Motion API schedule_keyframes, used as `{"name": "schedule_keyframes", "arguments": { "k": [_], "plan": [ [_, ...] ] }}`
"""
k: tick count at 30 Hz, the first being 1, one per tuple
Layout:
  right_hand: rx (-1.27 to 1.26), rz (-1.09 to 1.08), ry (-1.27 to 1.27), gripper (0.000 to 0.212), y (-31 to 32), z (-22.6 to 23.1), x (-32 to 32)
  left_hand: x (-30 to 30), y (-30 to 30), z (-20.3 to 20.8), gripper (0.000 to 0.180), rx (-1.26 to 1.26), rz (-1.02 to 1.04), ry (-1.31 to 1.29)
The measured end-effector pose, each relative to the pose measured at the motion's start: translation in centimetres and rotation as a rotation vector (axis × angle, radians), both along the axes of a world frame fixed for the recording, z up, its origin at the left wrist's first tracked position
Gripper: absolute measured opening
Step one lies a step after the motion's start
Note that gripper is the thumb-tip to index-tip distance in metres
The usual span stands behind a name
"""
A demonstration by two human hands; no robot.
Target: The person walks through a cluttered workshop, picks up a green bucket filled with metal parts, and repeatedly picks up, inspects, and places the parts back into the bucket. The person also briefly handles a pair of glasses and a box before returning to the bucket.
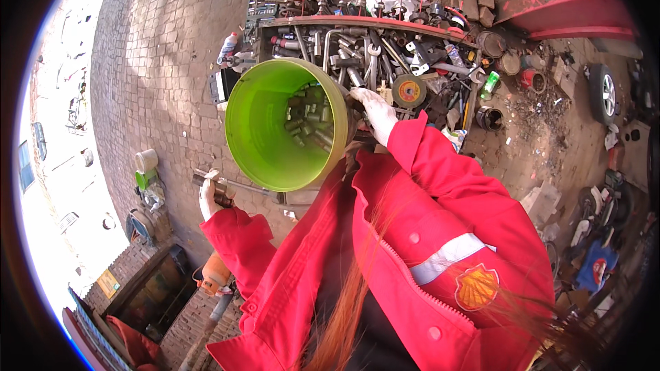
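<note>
A lime-green bucket [258, 120] stands before me with its mouth facing up toward me. Metal sockets [309, 115] lie in a heap inside it. To the left of the bucket and lower, my left hand [208, 200], in a white glove, is closed around dark, cylindrical metal sockets [223, 196]. My right hand [376, 111], gloved too, is beside the bucket's right wall with its fingers curled. A dark thing shows under those fingers, but its kind is hidden. Past the bucket, a metal tool tray [357, 23] holds wrenches [373, 62], sockets and a grinding disc [409, 91].
Red-painted steel beams [564, 3] reach in at the upper right. Cans [489, 118], a green bottle [489, 85] and a wheel [602, 94] are on the right. A plastic bottle [228, 47] stands left of the tray. An orange gas cylinder [214, 272] is at the lower left.
</note>
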State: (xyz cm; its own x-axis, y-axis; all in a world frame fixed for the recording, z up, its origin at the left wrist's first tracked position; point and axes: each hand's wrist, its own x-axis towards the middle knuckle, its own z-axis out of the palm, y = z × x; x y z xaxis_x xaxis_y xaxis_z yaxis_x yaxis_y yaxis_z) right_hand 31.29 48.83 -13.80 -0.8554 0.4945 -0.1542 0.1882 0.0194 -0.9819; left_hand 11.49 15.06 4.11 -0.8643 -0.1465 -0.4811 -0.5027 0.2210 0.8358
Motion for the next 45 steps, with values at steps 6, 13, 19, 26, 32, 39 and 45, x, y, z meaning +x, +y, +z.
{"name": "schedule_keyframes", "arguments": {
  "k": [6,13,19,26,32,39,45],
  "plan": [
    [-0.688,-0.278,-0.122,0.045,-0.3,5.3,-1.8,-2.3,-0.5,-3.9,0.022,0.168,-0.204,-0.282],
    [-0.505,-0.315,-0.156,0.038,-0.8,9.2,-2.4,-3.0,1.3,-5.5,0.026,0.126,-0.4,-0.28],
    [-0.626,-0.374,-0.139,0.034,-3.3,10.6,-1.2,-0.9,0.7,-6.2,0.03,0.111,-0.265,-0.288],
    [-0.553,-0.312,-0.237,0.034,-5.6,11.7,-0.4,2.3,-4.4,-5.4,0.026,0.369,-0.396,-0.371],
    [-0.641,-0.114,-0.291,0.034,-5.9,12.3,-1.0,7.0,-7.6,-4.0,0.025,0.186,-0.104,-0.313],
    [-0.639,-0.052,-0.366,0.03,-6.1,11.6,-1.9,8.8,-9.2,-4.8,0.024,-0.003,-0.015,-0.346],
    [-0.996,-0.149,-0.203,0.032,-5.1,7.3,-1.2,9.9,-10.0,-5.8,0.022,0.296,-0.017,-0.354]
  ]
}}
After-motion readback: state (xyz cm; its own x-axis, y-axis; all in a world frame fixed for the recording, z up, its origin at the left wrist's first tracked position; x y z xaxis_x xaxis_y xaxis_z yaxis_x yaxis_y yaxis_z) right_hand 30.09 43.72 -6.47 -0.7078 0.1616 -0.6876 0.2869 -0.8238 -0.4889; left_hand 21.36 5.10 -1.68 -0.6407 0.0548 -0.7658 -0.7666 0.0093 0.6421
